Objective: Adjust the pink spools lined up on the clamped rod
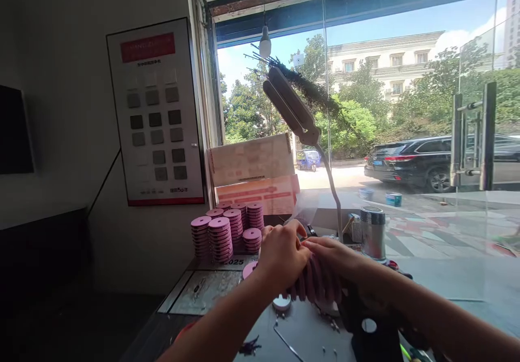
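Observation:
My left hand [284, 251] and my right hand [331, 253] meet above the table, fingertips close together. Both have their fingers curled inward in a pinch; whatever is between them is too small or hidden to make out. Just beneath the hands, a row of pink discs [314, 286] stands on edge, partly covered by them. Another pink disc [249, 269] lies flat beside my left wrist. Stacks of round pink discs [220, 240] with small centre holes stand further back, to the left of my hands.
A desk lamp [290, 102] rises behind my hands, with a metal canister [372, 234] to its right. A small white round lid [281, 302], a thin metal rod [288, 344] and tiny loose pieces lie in front. Boxes [252, 161] lean against the window.

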A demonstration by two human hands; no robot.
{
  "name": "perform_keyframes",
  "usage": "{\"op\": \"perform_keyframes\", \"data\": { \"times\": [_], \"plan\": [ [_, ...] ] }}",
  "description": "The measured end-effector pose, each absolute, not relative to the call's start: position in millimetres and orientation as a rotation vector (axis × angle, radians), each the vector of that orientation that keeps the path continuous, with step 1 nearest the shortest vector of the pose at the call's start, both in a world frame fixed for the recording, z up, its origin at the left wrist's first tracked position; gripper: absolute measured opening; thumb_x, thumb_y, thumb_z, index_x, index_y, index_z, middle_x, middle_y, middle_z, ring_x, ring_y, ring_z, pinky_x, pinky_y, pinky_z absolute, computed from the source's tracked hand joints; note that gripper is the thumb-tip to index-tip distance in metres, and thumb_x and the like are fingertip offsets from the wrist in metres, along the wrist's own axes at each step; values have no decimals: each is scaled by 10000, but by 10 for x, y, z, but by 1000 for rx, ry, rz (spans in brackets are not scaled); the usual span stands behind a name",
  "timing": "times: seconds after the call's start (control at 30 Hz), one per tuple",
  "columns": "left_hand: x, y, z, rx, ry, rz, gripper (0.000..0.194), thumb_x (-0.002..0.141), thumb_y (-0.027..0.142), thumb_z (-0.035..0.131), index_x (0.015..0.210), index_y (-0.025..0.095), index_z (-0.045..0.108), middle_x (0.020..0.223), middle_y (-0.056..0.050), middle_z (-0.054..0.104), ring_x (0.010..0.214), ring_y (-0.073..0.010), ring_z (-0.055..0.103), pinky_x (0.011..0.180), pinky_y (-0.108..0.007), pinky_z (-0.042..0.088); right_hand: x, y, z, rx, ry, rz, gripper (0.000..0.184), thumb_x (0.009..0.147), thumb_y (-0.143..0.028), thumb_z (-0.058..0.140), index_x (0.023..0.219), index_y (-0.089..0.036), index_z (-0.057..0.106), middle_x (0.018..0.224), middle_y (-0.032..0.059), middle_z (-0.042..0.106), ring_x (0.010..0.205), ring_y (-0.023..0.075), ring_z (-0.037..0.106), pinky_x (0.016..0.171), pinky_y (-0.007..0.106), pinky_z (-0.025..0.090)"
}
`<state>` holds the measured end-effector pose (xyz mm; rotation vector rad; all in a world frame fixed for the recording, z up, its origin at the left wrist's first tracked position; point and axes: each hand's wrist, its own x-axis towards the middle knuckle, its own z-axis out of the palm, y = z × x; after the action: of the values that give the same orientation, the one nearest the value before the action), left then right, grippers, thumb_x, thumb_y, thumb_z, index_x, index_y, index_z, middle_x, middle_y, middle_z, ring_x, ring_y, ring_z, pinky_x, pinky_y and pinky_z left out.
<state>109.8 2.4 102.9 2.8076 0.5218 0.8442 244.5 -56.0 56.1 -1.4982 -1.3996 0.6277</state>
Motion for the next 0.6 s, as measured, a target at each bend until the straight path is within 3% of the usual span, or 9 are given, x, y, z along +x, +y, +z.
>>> {"op": "perform_keyframes", "data": {
  "times": [0.1,0.27,0.4,0.6],
  "plan": [
    [970,-9,1099,2800,395,816,150,700,221,538,829,230,613,696,24,680,748,-180,579,867,-401,334,2422,-580,614,-1498,-1383,682,403,709,-599,449,647,-200,446,605,-48,402,542,111,397,577,286,328],
    [672,375,1159,2157,417,1307,150,708,201,534,848,199,586,953,-35,605,1009,-206,471,1004,-380,203,2405,-626,662,-1555,-1379,663,314,707,-481,434,698,-175,504,669,-8,471,596,128,423,632,318,339],
    [678,845,942,1955,349,839,261,714,273,545,935,137,568,886,-92,627,870,-211,571,834,-376,398,2394,-646,612,-1573,-1393,579,386,729,-460,383,840,-134,557,833,71,558,767,199,483,750,367,355],
    [986,1067,727,1727,11,305,435,768,422,551,1131,183,560,1149,-114,603,1052,-215,554,875,-338,399,2310,-696,612,-1623,-1409,574,463,731,-511,435,965,-125,543,910,90,593,865,245,540,788,371,404]
  ]
}}
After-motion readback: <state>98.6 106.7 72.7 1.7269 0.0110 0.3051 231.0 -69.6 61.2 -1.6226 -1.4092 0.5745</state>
